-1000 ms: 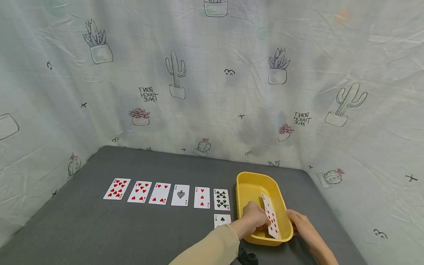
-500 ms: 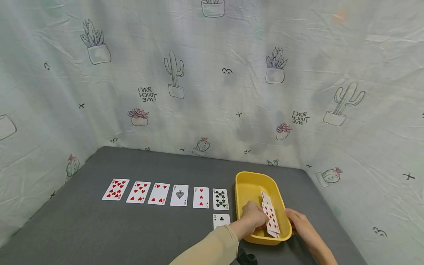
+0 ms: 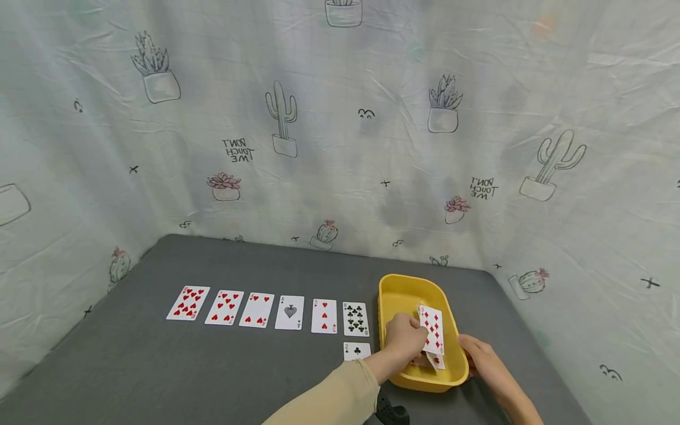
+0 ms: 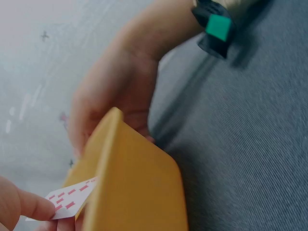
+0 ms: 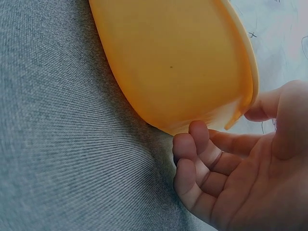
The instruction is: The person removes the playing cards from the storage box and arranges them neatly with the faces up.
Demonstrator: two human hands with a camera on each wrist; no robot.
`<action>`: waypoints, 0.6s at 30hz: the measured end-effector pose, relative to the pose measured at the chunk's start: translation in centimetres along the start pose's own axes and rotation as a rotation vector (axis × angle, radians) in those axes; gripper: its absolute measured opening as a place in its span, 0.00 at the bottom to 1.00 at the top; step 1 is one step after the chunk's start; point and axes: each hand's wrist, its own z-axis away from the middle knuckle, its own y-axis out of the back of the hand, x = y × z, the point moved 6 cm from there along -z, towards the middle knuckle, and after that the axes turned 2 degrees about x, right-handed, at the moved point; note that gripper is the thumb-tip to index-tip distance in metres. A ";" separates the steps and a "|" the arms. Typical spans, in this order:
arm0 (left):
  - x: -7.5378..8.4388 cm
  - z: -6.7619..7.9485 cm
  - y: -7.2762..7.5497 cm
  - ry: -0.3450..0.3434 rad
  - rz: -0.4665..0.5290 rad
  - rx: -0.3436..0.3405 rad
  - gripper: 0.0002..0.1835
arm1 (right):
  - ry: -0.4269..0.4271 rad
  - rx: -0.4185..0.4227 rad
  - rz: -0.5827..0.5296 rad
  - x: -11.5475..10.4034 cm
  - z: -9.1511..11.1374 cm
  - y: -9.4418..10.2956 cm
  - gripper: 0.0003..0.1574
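Note:
My left hand (image 3: 405, 340) reaches into a yellow plastic tub (image 3: 408, 285) and pinches a nine of diamonds playing card (image 3: 432, 330), its face showing. Other cards (image 3: 437, 361) lie beneath it in the tub, partly covered. In the left wrist view the thumb (image 4: 36, 204) presses on the red-pipped card (image 4: 72, 199) beside the tub's wall. At the tub's near right corner, my right hand (image 3: 484, 359) holds the rim. The right wrist view has that hand (image 5: 240, 180) with its thumb at the rim and its fingers curled against the outer wall.
Left of the tub, a row of face-up cards runs across the grey table (image 3: 212, 372), including a seven of hearts (image 3: 224, 307) and an ace of spades (image 3: 289, 313). A two of clubs (image 3: 356, 350) lies below its right end, partly behind the left forearm. A patterned curtain (image 3: 340, 147) hangs behind.
The nine of diamonds has come up and turned flatter toward the camera, apart from the cards below it. My left hand has shifted slightly up and left; the right hand stays at the tub.

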 end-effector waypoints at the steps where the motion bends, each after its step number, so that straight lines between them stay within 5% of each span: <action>1: 0.2 0.0 0.1 -0.003 -0.007 0.001 0.02 | 0.001 -0.002 0.004 0.0 -0.1 0.0 0.34; 10: 1.3 -0.1 1.7 -0.069 0.046 -0.060 0.03 | -0.016 0.027 0.024 0.7 -0.6 0.2 0.34; 18: 1.9 0.6 6.6 -0.177 0.220 -0.158 0.07 | 0.001 -0.016 -0.010 0.5 -0.5 0.3 0.35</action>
